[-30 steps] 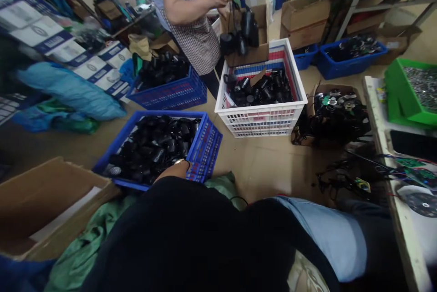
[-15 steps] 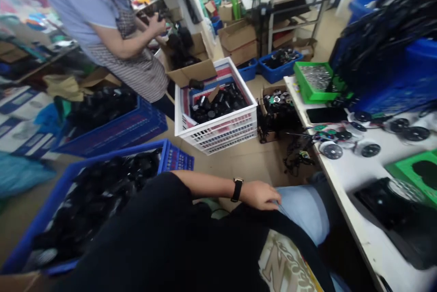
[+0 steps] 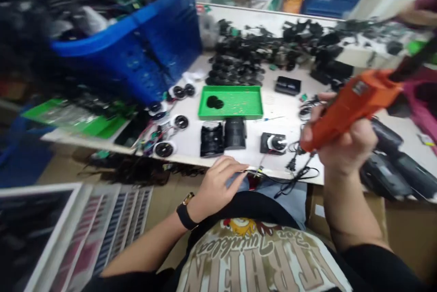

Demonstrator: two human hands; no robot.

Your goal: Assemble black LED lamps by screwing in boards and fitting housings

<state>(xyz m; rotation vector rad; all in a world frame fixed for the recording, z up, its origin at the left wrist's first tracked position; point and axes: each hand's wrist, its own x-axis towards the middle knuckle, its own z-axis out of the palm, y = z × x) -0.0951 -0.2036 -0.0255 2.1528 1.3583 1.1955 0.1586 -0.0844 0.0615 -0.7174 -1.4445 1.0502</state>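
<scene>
My right hand [image 3: 355,151] is raised over the right side of the bench, wrapped around an orange electric screwdriver [image 3: 355,103] with a dark end. My left hand [image 3: 216,187], a watch on its wrist, is at the bench's front edge with its fingers stretched out and nothing visible in them. Just beyond it lie an open black casing half [image 3: 211,139] and a ribbed black casing [image 3: 235,133]. Farther right stands a small black unit with a round clear-and-white part [image 3: 277,143]. A black cable with a plug [image 3: 292,164] trails over the edge.
A green tray [image 3: 239,101] holds black discs and small bits. A large blue bin [image 3: 136,51] fills the back left. White round parts with black discs [image 3: 164,148] lie left; dark cylindrical casings [image 3: 385,173] lie right. A crate [image 3: 102,233] stands lower left. Other people are beyond the bench.
My view has swung right, from the floor crates and a co-worker to the bench. My left hand has moved from my lap to the bench edge. My right hand now shows, gripping the electric screwdriver.
</scene>
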